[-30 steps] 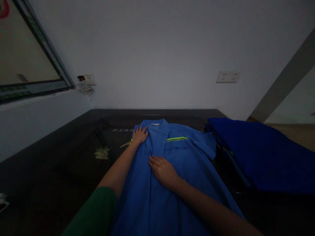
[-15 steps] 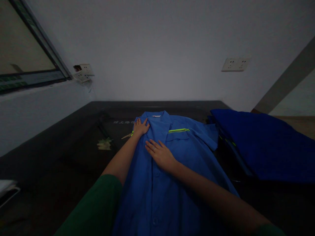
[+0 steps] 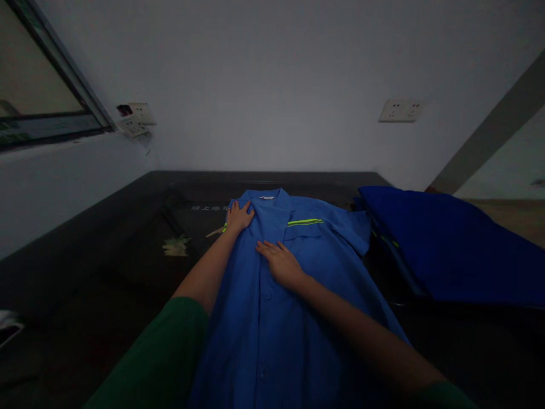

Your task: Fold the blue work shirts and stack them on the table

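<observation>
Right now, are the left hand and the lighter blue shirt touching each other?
Touching: the head view shows the left hand laid flat on the shirt, close to its collar.

Blue short-sleeved shirt (image 3: 276,329), front face up, spread on the dark tabletop (image 3: 332,187). Collar (image 3: 283,201) at the far end, neck open, small white label (image 3: 267,197) showing inside. Lower part runs out of the bottom of the view, hem not visible. Front edge runs roughly straight down the middle, two buttons (image 3: 268,296) visible below the chest; can't tell if fastened. Yellow-green stripe (image 3: 304,222) above the chest pocket flap (image 3: 303,232), frame right. Sleeve (image 3: 360,233) that side spread outward; opposite one mostly hidden. Mostly flat, soft creases near the collar and sleeve.
</observation>
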